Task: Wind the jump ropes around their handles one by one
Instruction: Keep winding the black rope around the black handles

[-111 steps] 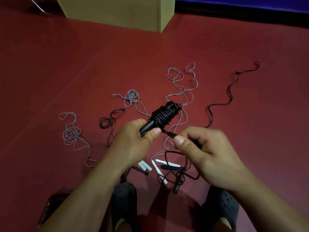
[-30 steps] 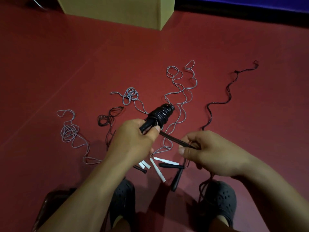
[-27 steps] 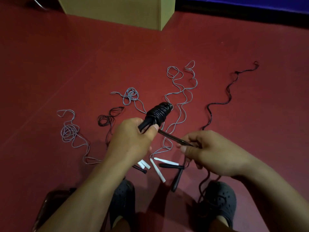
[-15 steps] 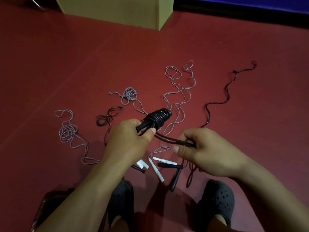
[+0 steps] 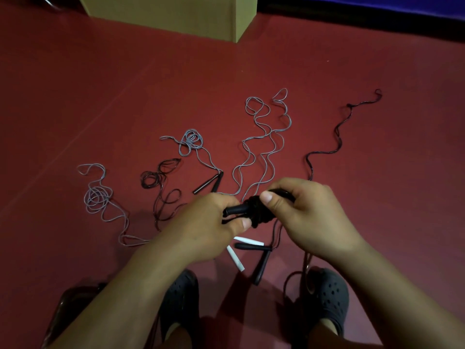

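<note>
**Black rope mid-wind, both hands on the handles**

The left hand (image 5: 206,227) holds the bare ends of the black handles (image 5: 234,210), fingers curled round them and thumb pressed beneath. This serves as the anchor: it keeps the handles level and steady so the turns can be laid against them.

The right hand (image 5: 307,215) is closed over the far end of the handles, thumb on top of the wound coil (image 5: 259,215). The thumb appears placed to pin the last turns and stop them slipping. Whether the fingers also pinch the rope cannot be told; they are hidden behind the coil.

The coil sits between the two hands, touching both. From below the right hand the unwound black rope (image 5: 337,144) trails off, part dropping toward the shoe (image 5: 327,295) and part running out across the floor (image 5: 377,197) well beyond the hands. In my judgement this rope is partly wound, with a fair length left (the slack on the floor lets it feed freely).

Unwound ropes lie beyond and to the left of the hands: three grey ropes (image 5: 261,147) and a dark rope (image 5: 161,177). Loose handles (image 5: 251,246) lie just below the hands. These await their turn; the task is far from finished.
</note>
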Demonstrator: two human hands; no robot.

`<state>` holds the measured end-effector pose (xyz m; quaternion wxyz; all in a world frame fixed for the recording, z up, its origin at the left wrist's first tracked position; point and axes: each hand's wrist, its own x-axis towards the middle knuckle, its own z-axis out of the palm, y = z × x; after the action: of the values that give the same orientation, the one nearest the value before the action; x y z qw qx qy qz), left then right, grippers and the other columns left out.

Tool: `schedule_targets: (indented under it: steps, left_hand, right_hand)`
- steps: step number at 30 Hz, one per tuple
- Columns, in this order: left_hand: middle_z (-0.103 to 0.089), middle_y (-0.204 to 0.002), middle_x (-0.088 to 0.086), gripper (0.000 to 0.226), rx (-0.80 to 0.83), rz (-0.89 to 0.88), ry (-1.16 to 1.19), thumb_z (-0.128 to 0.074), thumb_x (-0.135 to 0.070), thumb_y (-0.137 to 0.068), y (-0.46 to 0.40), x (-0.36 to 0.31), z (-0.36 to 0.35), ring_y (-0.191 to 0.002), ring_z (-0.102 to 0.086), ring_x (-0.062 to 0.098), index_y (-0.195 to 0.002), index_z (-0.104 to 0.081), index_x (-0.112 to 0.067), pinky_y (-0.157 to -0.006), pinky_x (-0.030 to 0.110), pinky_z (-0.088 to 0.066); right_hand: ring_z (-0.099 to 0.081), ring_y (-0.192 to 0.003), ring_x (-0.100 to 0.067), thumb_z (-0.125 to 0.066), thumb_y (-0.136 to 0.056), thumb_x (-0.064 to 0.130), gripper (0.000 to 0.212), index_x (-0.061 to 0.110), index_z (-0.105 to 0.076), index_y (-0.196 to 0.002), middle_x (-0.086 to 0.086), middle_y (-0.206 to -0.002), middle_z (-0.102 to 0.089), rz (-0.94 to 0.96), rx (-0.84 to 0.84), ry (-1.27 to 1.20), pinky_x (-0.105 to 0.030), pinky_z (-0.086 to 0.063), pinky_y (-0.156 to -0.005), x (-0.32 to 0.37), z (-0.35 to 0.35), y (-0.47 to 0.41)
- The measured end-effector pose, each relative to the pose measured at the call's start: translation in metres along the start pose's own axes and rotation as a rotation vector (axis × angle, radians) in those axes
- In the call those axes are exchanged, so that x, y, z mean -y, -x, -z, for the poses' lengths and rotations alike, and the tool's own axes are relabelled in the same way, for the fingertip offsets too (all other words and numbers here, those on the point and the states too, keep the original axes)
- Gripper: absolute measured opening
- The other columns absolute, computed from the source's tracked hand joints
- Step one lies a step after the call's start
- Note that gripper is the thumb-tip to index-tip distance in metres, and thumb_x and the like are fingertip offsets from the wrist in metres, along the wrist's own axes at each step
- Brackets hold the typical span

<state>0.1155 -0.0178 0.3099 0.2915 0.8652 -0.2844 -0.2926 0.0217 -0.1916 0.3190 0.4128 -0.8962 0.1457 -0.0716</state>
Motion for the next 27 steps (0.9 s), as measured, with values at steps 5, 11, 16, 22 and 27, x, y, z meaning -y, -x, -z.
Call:
schedule_targets:
  steps: [5, 11, 16, 22, 27]
  left_hand:
    - [-0.057, -0.063, -0.019, 0.019, 0.088, -0.065, -0.019, -0.067, -0.036, -0.089, 0.003, -0.003, 0.000, -0.058, -0.052, 0.003, -0.072, -0.059, -0.037, -0.058, 0.026, -0.041]
    - [-0.063, -0.070, -0.008, 0.016, 0.185, -0.078, 0.017, -0.068, -0.037, -0.089, 0.006, -0.008, -0.001, -0.064, -0.059, 0.010, -0.076, -0.062, -0.030, -0.069, 0.037, -0.051]
    - [-0.054, -0.062, -0.012, 0.017, 0.259, -0.133, 0.111, -0.066, -0.035, -0.091, 0.008, -0.009, 0.004, -0.057, -0.049, 0.008, -0.076, -0.059, -0.029, -0.062, 0.036, -0.044]
    - [-0.058, -0.070, -0.005, 0.016, 0.385, -0.191, 0.340, -0.060, -0.032, -0.093, 0.014, -0.016, 0.012, -0.062, -0.050, 0.013, -0.081, -0.064, -0.021, -0.064, 0.034, -0.042]
    - [-0.062, -0.072, -0.003, 0.017, 0.465, -0.253, 0.496, -0.057, -0.026, -0.095, 0.017, -0.022, 0.016, -0.061, -0.051, 0.015, -0.080, -0.061, -0.019, -0.063, 0.031, -0.043]
  right_hand:
    - [-0.062, -0.074, -0.003, -0.068, -0.087, 0.033, 0.007, 0.030, -0.070, -0.082, 0.013, -0.074, -0.068, 0.004, -0.029, 0.058, -0.025, -0.048, -0.068, -0.001, -0.005, -0.001]
    - [-0.064, -0.063, -0.002, -0.076, -0.083, 0.023, 0.006, 0.025, -0.074, -0.078, 0.011, -0.070, -0.071, -0.129, 0.064, -0.118, -0.020, -0.051, -0.064, -0.003, 0.004, -0.004]
    - [-0.058, -0.058, -0.004, -0.075, -0.082, 0.011, 0.003, 0.013, -0.073, -0.081, 0.006, -0.064, -0.067, -0.240, 0.157, -0.396, -0.015, -0.048, -0.058, -0.003, 0.015, -0.008]
    - [-0.059, -0.049, -0.013, -0.075, -0.069, 0.021, 0.007, 0.019, -0.074, -0.076, -0.009, -0.064, -0.065, -0.423, 0.369, -0.844, -0.022, -0.049, -0.047, -0.011, 0.035, -0.010]
    - [-0.053, -0.049, -0.012, -0.092, -0.057, 0.033, 0.037, 0.015, -0.071, -0.082, -0.008, -0.066, -0.064, -0.345, 0.536, -0.943, -0.021, -0.045, -0.046, -0.019, 0.044, -0.010]
